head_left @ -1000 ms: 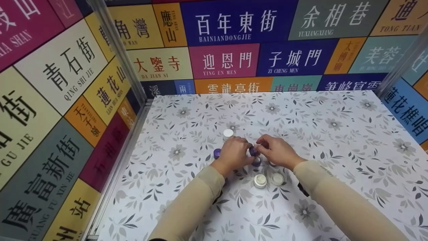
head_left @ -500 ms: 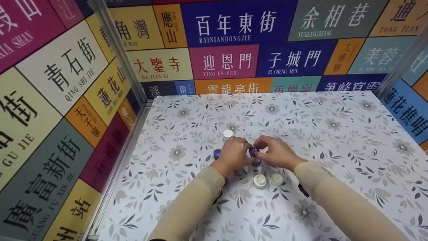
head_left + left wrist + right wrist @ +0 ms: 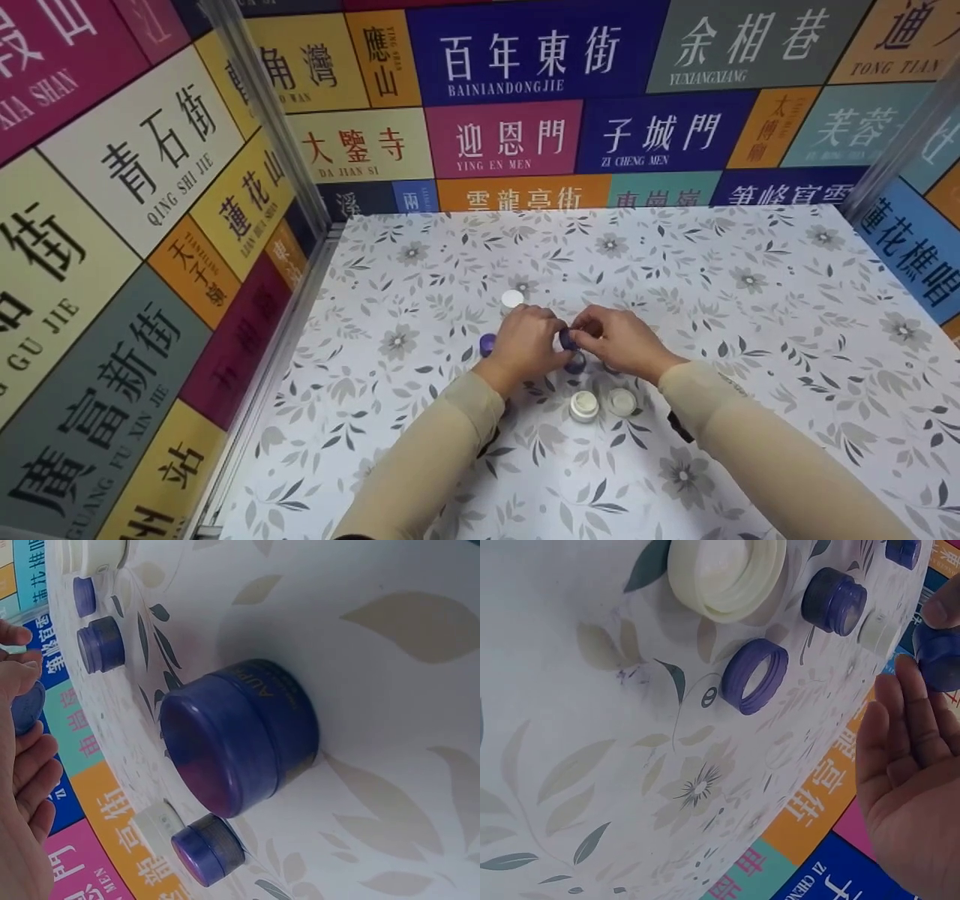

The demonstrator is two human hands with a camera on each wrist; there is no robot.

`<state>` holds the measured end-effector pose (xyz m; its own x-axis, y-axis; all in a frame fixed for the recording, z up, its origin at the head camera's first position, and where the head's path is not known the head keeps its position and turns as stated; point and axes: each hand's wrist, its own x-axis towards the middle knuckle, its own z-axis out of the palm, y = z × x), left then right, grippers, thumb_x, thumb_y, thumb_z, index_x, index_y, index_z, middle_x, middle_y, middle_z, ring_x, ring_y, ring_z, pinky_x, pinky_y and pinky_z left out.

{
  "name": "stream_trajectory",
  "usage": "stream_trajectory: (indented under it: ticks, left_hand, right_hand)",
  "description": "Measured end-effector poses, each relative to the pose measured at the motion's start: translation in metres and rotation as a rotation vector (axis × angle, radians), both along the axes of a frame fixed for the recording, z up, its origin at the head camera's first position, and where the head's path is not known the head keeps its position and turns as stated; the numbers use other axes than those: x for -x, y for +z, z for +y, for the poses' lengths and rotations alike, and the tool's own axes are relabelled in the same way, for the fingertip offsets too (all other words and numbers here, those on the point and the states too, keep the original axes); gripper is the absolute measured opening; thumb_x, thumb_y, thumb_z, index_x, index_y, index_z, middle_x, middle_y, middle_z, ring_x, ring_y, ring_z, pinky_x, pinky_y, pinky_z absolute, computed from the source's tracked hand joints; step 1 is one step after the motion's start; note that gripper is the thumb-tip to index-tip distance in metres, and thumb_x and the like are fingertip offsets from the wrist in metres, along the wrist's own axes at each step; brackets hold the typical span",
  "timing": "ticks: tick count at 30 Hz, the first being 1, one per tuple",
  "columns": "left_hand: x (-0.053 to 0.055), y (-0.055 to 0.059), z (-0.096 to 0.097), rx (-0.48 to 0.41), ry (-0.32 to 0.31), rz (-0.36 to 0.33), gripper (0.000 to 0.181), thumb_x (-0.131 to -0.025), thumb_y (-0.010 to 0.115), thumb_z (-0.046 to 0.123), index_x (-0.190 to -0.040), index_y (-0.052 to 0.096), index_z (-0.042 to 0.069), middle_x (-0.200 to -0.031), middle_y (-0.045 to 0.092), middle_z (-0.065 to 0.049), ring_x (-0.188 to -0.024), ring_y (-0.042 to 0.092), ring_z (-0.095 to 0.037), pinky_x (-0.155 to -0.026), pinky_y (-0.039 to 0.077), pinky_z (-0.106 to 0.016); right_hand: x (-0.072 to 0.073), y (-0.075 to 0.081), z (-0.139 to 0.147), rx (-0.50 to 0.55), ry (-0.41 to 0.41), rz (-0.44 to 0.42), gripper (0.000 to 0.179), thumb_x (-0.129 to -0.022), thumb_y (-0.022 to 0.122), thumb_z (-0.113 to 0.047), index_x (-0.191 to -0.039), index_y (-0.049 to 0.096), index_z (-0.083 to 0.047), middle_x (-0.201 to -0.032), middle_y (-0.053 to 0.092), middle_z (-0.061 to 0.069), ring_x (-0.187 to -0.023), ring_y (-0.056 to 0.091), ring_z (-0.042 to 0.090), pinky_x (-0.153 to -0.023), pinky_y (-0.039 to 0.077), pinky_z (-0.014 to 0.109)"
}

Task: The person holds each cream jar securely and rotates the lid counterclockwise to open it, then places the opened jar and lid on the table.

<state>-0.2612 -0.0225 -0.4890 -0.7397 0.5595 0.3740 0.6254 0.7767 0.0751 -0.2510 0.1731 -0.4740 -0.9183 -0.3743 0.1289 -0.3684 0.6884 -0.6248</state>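
Note:
Both hands meet over the table around a small purple jar [image 3: 568, 340]. My left hand [image 3: 529, 341] holds it from the left. My right hand [image 3: 622, 339] pinches it from the other side with thumb and fingers; the right wrist view shows this purple jar [image 3: 939, 658] at the right edge. Just below on the table stands an open purple jar [image 3: 575, 364], its threaded neck bare. A purple screw ring [image 3: 755, 676] lies nearby, mostly hidden by the right hand in the head view. Close to the left wrist stands a closed purple jar [image 3: 240, 739].
Nearer the person are an open cream-white jar [image 3: 583, 406] and a pale lid [image 3: 622, 402]. A white-topped jar [image 3: 512, 299] stands beyond the left hand, and another closed purple jar [image 3: 487, 344] to its left. Lettered panels [image 3: 502, 139] rise behind the floral tabletop [image 3: 675, 270].
The right fingers have shifted on the held jar: spread around it half a second ago, now drawn together. The left hand and the jars on the table keep their places.

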Motion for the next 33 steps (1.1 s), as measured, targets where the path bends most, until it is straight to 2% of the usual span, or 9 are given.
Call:
stream_trajectory:
  ticks: [5, 11, 15, 19, 24, 28, 33]
  left_hand:
    - [0.0010, -0.0002, -0.0005, 0.000, -0.008, 0.017, 0.035, -0.077, 0.075, 0.044, -0.097, 0.079, 0.016, -0.086, 0.070, 0.005, -0.083, 0.064, -0.016, -0.083, 0.045, -0.035]
    - [0.0017, -0.0010, -0.0002, 0.007, -0.012, 0.012, 0.034, -0.078, 0.075, 0.045, -0.097, 0.078, 0.016, -0.087, 0.070, 0.005, -0.084, 0.064, -0.016, -0.083, 0.045, -0.035]
    - [0.0019, -0.0008, 0.0001, 0.011, -0.011, 0.011, 0.037, -0.078, 0.075, 0.047, -0.098, 0.078, 0.016, -0.088, 0.070, 0.005, -0.085, 0.064, -0.016, -0.084, 0.045, -0.035]
    - [0.0017, 0.0004, 0.0002, 0.008, -0.009, 0.008, 0.039, -0.078, 0.076, 0.049, -0.098, 0.078, 0.016, -0.088, 0.070, 0.005, -0.085, 0.064, -0.016, -0.084, 0.045, -0.036]
    - [0.0012, 0.0008, 0.0000, 0.015, -0.017, 0.000, 0.038, -0.078, 0.075, 0.048, -0.099, 0.078, 0.016, -0.089, 0.070, 0.005, -0.086, 0.064, -0.016, -0.084, 0.045, -0.035]
    - [0.0014, 0.0007, -0.0004, 0.026, -0.022, -0.004, 0.035, -0.079, 0.074, 0.045, -0.099, 0.078, 0.017, -0.089, 0.070, 0.006, -0.086, 0.064, -0.016, -0.086, 0.045, -0.035]
    - [0.0019, 0.0009, -0.0001, 0.026, -0.019, -0.012, 0.035, -0.079, 0.074, 0.045, -0.098, 0.078, 0.016, -0.089, 0.070, 0.005, -0.086, 0.064, -0.016, -0.085, 0.045, -0.035]
  right_hand:
    - [0.0012, 0.0005, -0.0010, 0.036, 0.039, 0.011, 0.020, -0.087, 0.074, -0.025, -0.104, 0.068, -0.016, -0.092, 0.069, -0.006, -0.088, 0.064, 0.016, -0.081, 0.047, 0.039]
    - [0.0011, 0.0005, -0.0003, 0.034, 0.051, 0.020, 0.023, -0.087, 0.075, -0.023, -0.107, 0.067, -0.014, -0.093, 0.070, -0.004, -0.091, 0.066, 0.020, -0.082, 0.047, 0.042]
    - [-0.0003, 0.0026, 0.0001, 0.000, 0.016, 0.018, 0.027, -0.091, 0.070, -0.029, -0.111, 0.066, -0.011, -0.094, 0.071, -0.003, -0.091, 0.066, 0.020, -0.083, 0.048, 0.045]
    - [-0.0013, 0.0046, -0.0002, -0.041, -0.027, 0.011, 0.024, -0.097, 0.063, -0.036, -0.106, 0.068, -0.014, -0.088, 0.069, -0.005, -0.081, 0.063, 0.018, -0.075, 0.048, 0.042]
    - [-0.0006, 0.0025, 0.0008, 0.001, 0.014, 0.002, 0.017, -0.094, 0.068, -0.028, -0.103, 0.069, -0.014, -0.088, 0.070, -0.006, -0.081, 0.064, 0.015, -0.077, 0.048, 0.040]
    - [0.0000, 0.0014, 0.0018, 0.028, 0.043, 0.021, 0.019, -0.090, 0.072, -0.024, -0.104, 0.068, -0.013, -0.089, 0.070, -0.005, -0.086, 0.065, 0.015, -0.080, 0.048, 0.041]
    - [0.0002, 0.0015, 0.0021, 0.025, 0.043, 0.012, 0.022, -0.090, 0.071, -0.025, -0.108, 0.068, -0.011, -0.092, 0.071, -0.003, -0.088, 0.065, 0.017, -0.082, 0.048, 0.042]
